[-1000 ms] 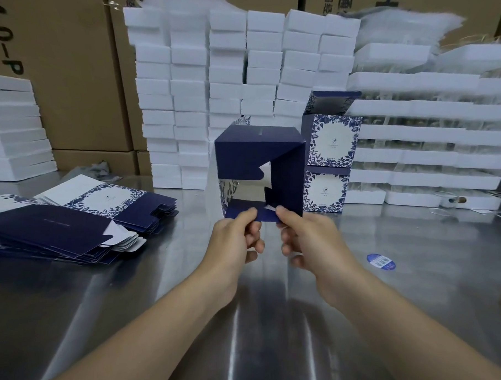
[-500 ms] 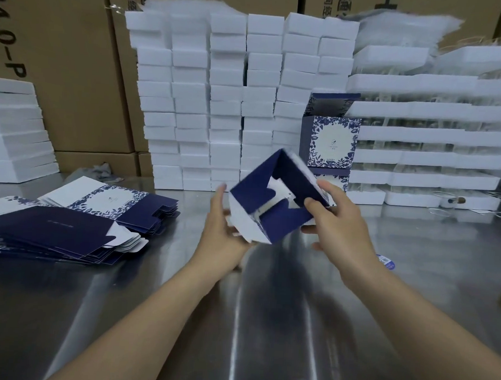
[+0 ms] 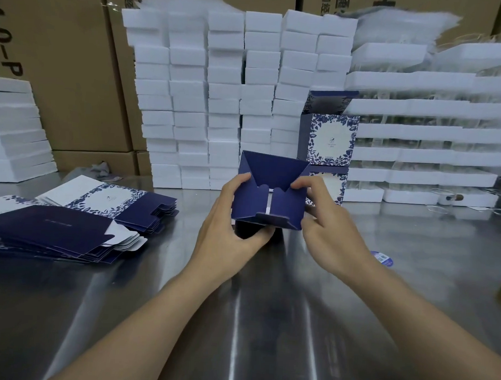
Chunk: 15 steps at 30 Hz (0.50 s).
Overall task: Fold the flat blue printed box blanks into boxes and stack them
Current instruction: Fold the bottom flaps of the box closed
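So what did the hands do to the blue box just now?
The box was an open tube held up high. The left hand and right hand tipped it down, folded its end flaps in and now grip its sides. The flat blanks and the stacked boxes stayed put.
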Each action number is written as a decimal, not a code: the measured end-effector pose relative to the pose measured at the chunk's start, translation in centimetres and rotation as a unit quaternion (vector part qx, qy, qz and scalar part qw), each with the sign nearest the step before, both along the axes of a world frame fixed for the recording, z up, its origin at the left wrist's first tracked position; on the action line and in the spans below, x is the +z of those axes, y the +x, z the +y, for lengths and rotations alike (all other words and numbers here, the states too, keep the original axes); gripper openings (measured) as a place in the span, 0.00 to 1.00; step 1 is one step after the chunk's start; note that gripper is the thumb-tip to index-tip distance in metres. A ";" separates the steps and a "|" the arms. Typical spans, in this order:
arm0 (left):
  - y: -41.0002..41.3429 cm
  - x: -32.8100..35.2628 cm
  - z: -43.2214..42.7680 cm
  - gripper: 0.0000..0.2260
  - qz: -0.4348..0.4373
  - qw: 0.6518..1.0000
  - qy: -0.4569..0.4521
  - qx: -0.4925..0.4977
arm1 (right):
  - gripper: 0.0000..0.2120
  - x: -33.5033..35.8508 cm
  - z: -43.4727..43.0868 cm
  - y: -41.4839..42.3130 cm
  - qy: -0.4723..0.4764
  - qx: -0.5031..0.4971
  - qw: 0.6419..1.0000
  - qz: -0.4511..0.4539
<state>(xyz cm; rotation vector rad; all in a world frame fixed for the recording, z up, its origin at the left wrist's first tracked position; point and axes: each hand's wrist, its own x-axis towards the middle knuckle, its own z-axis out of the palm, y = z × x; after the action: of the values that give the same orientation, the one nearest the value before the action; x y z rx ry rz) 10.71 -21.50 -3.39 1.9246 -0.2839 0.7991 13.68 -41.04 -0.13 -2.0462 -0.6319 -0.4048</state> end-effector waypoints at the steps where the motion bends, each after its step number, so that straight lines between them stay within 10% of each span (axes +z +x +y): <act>1: -0.1 0.1 -0.1 0.39 0.002 1.000 -0.019 -0.007 | 0.34 0.0 -0.1 0.2 -0.014 0.023 1.000 0.005; 9: 0.1 0.6 -0.6 0.40 0.006 0.976 -0.219 0.003 | 0.54 -0.9 0.1 0.8 0.063 0.129 0.984 0.105; 15: 0.1 0.5 -1.3 0.39 0.021 0.946 -0.323 -0.006 | 0.37 -0.5 1.6 -0.6 0.104 0.000 0.945 0.310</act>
<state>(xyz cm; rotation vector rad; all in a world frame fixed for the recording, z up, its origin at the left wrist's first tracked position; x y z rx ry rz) 10.80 -22.78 -2.91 1.3154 0.0026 0.7265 13.03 -39.45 -0.61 -1.8270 -0.1910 0.1755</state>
